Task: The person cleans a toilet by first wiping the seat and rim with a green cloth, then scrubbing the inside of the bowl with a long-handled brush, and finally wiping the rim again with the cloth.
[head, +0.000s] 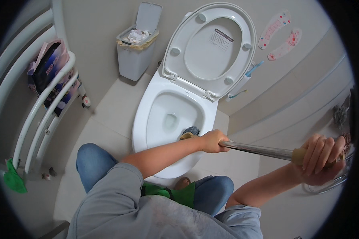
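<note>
A toilet brush with dark bristles [192,130] and a tan head rests against the right inner side of the white toilet bowl [155,119]. Its long metal handle [257,150] runs out to the right. My left hand [216,141] is closed around the shaft near the brush head, above the bowl's rim. Farther right, my right hand [321,158] grips the tan end of the handle. Some water stands at the bowl's bottom. The toilet seat [175,59] and lid [212,50] are raised, and the lid's inside bears a printed label.
A lidded waste bin [134,61] holding crumpled paper stands left of the toilet. White towel rails [33,104] with a package [55,68] curve along the left wall. Toothbrush-like blue-handled brushes [254,68] sit in a wall holder beside the lid. A gray mesh sponge [341,116] hangs at right.
</note>
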Available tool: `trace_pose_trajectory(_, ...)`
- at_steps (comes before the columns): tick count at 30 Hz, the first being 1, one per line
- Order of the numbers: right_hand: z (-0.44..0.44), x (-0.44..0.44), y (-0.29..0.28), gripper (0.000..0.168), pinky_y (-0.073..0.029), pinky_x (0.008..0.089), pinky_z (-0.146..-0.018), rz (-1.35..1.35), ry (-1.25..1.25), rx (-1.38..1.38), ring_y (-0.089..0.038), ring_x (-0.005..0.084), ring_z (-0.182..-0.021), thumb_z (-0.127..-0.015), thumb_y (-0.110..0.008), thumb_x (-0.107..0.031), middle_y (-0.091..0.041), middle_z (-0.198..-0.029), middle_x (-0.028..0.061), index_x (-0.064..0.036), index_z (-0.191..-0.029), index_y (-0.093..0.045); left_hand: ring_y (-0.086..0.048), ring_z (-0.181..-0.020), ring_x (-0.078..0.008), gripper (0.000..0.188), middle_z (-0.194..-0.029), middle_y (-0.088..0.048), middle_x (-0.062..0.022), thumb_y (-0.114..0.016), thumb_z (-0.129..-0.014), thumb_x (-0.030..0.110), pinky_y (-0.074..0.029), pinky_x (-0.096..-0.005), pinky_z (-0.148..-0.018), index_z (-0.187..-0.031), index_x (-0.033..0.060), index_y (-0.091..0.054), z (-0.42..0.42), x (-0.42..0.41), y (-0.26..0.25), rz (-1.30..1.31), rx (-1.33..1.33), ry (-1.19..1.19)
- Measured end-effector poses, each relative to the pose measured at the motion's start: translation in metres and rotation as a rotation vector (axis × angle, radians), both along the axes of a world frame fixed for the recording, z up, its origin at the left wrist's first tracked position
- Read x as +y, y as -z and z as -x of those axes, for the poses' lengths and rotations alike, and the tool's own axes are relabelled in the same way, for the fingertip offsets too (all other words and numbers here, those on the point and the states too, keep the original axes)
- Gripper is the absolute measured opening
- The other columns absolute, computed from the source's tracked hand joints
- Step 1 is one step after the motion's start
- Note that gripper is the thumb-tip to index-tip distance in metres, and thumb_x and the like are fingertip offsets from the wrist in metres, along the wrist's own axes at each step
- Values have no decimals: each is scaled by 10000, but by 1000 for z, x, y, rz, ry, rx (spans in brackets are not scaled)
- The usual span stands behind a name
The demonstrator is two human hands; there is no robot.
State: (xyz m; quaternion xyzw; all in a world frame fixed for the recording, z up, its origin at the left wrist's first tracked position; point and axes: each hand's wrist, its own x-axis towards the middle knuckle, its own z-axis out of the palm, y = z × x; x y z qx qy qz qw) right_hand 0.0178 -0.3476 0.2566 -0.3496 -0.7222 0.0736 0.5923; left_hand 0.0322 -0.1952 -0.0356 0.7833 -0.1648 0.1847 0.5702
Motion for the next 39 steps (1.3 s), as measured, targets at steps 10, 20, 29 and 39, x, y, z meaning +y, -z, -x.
trace_pose_trajectory(10, 19, 23, 27, 181, -419, 194, -390, -196, 95, 66, -457, 80, -403, -941, -438, -229, -483, -547, 8, -107, -813, -397, -391, -528, -265, 359, -584, -402, -124, -667, -810, 116, -329, -362, -497, -633, 32, -365, 7, 16, 8, 202, -283, -751)
trace_pose_trajectory(20, -15, 80, 24, 296, -256, 199, -317, -315, 516, 126, -305, 64, -360, -944, -408, -242, -372, -508, -4, -101, -684, -398, -252, -527, -288, 345, -535, -367, -172, -670, -762, 114, -317, -343, -446, -562, 19, -406, -59, 36, 10, 216, -235, -692)
trace_pose_trajectory(29, 19, 76, 24, 326, -294, 173, -400, -340, 953, -111, -334, 43, -415, -962, -399, -282, -370, -550, -15, -136, -670, -414, -265, -488, -182, 318, -502, -328, -81, -689, -686, 79, -278, -305, -442, -564, 17, -402, -31, 19, 16, 210, -63, -260)
trace_pose_trajectory(39, 36, 26, -1, 256, -360, 130, -481, -422, 972, -400, -467, 61, -506, -937, -382, -135, -481, -637, 69, -64, -717, -494, -355, -481, -339, 301, -515, -432, -166, -659, -696, 125, -324, -370, -451, -551, 13, -420, 48, -9, 2, 185, -41, -179)
